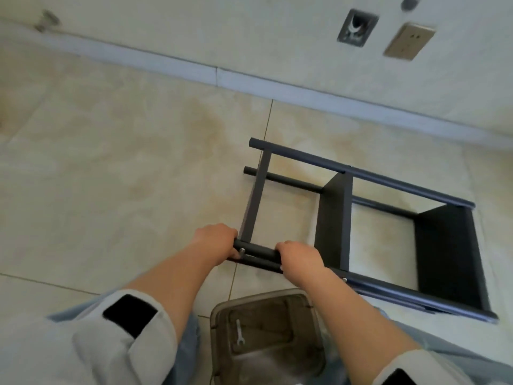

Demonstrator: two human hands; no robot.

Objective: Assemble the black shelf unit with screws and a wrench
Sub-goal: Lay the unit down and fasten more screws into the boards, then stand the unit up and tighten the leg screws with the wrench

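Observation:
The black shelf unit (344, 218) lies on its side on the tiled floor, with round tube legs and three flat panels between them. My left hand (215, 241) grips the near tube at its left end, beside a silver screw (242, 251) sticking out of the tube. My right hand (298, 259) grips the same tube a little to the right. Another screw head (344, 279) shows further along that tube. A silver wrench (239, 332) lies in a clear plastic box (219, 309) between my knees.
The wall with its pale baseboard (216, 75) runs behind the shelf. A socket plate (408, 40) and an open wall box (357, 27) sit on the wall at the upper right. Bare floor tiles (111, 176) spread to the left.

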